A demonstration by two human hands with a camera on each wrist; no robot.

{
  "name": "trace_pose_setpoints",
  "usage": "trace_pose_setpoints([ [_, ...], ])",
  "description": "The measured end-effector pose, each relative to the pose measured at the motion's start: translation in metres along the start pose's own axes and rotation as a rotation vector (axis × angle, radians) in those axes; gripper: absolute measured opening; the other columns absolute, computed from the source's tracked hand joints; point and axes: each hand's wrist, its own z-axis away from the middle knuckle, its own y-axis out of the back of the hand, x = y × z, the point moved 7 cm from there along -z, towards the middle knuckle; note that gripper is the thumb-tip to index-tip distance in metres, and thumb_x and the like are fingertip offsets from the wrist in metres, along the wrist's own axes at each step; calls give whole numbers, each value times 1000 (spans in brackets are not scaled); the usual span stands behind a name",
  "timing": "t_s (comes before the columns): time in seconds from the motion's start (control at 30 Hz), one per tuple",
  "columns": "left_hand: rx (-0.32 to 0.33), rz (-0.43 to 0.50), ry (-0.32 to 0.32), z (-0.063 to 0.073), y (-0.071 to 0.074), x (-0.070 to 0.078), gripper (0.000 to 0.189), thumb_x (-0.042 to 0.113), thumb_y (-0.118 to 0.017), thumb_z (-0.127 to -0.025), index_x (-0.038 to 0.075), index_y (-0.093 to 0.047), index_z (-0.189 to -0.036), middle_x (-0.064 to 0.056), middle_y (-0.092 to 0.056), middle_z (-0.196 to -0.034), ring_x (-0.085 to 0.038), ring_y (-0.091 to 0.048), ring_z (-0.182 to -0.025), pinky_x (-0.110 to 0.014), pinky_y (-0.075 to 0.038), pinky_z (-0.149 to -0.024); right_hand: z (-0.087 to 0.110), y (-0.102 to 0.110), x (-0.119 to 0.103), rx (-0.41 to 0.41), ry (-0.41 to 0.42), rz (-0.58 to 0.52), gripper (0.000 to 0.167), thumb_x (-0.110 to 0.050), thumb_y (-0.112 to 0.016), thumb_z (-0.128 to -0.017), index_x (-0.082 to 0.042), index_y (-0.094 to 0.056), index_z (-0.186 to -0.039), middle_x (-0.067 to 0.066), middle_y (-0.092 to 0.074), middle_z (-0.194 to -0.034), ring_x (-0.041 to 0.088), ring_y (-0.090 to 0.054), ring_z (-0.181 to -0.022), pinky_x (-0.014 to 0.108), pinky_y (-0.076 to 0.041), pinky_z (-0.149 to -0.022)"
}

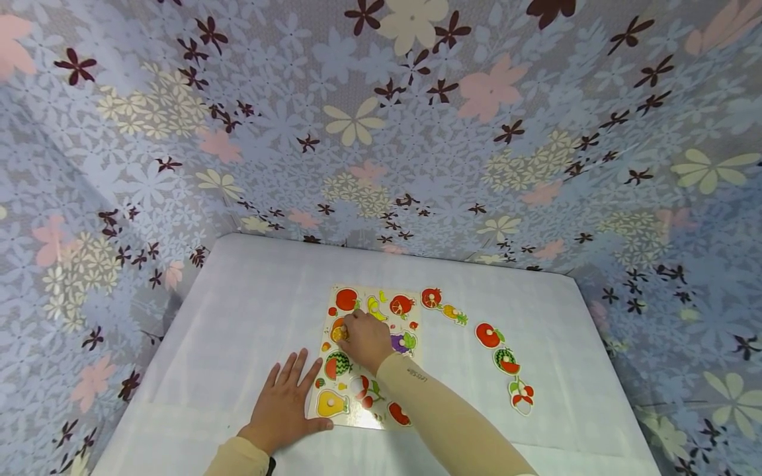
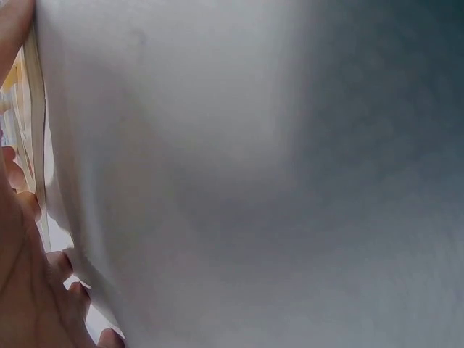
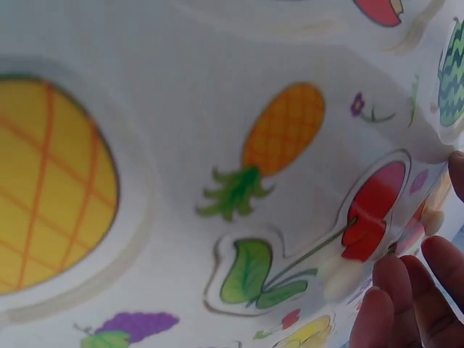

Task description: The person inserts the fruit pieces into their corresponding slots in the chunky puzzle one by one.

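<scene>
A fruit puzzle board [image 1: 357, 419] lies on the white-covered table. My right hand [image 1: 367, 338] reaches over its upper left part, fingers curled at the orange puzzle piece [image 1: 338, 328], which they partly hide. In the right wrist view its fingers [image 3: 417, 301] show at the lower right, past the cherry picture [image 3: 370, 210] and a small printed pineapple [image 3: 286, 130]. My left hand [image 1: 282, 403] lies flat with fingers spread at the board's left edge, its thumb by the lower left corner. The banana [image 1: 375, 309], grapes [image 1: 401, 342] and pear [image 1: 330, 402] are on the board.
Right of the board lie loose knobbed pieces: pomegranate [image 1: 431, 298], pineapple [image 1: 454, 313], tomato [image 1: 488, 335], watermelon [image 1: 506, 361] and cherries [image 1: 522, 395]. Flower-patterned cloth [image 1: 381, 132] rises behind the table [image 1: 256, 291]. My right forearm crosses the board's lower right.
</scene>
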Motion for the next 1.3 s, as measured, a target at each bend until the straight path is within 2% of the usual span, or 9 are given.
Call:
trace_pose_setpoints([
  [0.17, -38, 11, 4, -2, 3, 5, 115, 89, -54, -71, 15, -33, -157, -19, -22, -162, -38, -24, -146, -59, -22, -114, 4, 9, 10, 27, 3, -3, 36, -42, -76, -86, -17, -72, -113, -1, -66, -105, 17, -65, -87, 40, -58, -69],
  [0.33, -58, 1, 8, -3, 5, 8, 115, 88, -55, -72, 15, -33, -157, -18, -21, -162, -38, -23, -146, -59, -22, -114, 10, 20, 22, 33, -5, -16, 27, -35, -74, -88, -19, -74, -109, -1, -67, -109, 17, -66, -88, 33, -57, -60],
  [0.43, -70, 12, 20, -2, 4, 8, 115, 87, -57, -71, 15, -32, -157, -18, -21, -162, -38, -23, -147, -59, -21, -115, 16, 24, 31, 31, -22, -39, 26, -33, -74, -88, -20, -74, -111, 0, -68, -114, 17, -67, -88, 30, -54, -54],
  [0.6, -95, 23, 43, 0, 0, 6, 116, 88, -57, -70, 16, -32, -158, -17, -20, -163, -38, -22, -147, -59, -19, -115, 28, 27, 45, 26, -26, -71, 30, -34, -74, -88, -18, -73, -113, 1, -67, -116, 15, -67, -85, 26, -53, -55],
  [0.7, -101, 21, 53, 0, -2, 5, 117, 89, -56, -69, 17, -32, -158, -17, -19, -163, -38, -21, -147, -59, -18, -116, 38, 30, 53, 33, -23, -81, 31, -34, -74, -88, -16, -73, -114, 0, -67, -117, 14, -67, -87, 29, -56, -61],
  [0.97, -119, 38, 62, -2, 4, 9, 116, 86, -60, -70, 16, -31, -158, -17, -18, -163, -39, -20, -147, -60, -17, -116, 77, 46, 97, 42, -101, -96, 34, -33, -79, -85, -17, -72, -114, -1, -65, -121, 18, -65, -103, 36, -57, -80],
  [1.1, -124, 53, 72, -1, 5, 10, 116, 85, -61, -69, 15, -33, -157, -18, -18, -163, -40, -20, -147, -61, -16, -116, 102, 57, 128, 60, -144, -105, 34, -31, -81, -83, -16, -73, -112, -1, -65, -121, 18, -66, -100, 36, -57, -77],
  [1.3, -124, 69, 75, -1, 6, 10, 116, 85, -61, -69, 15, -33, -157, -19, -18, -163, -41, -20, -147, -62, -15, -115, 151, 70, 181, 107, -215, -78, 33, -27, -83, -80, -14, -73, -108, 3, -66, -117, 15, -64, -80, 32, -55, -60],
])
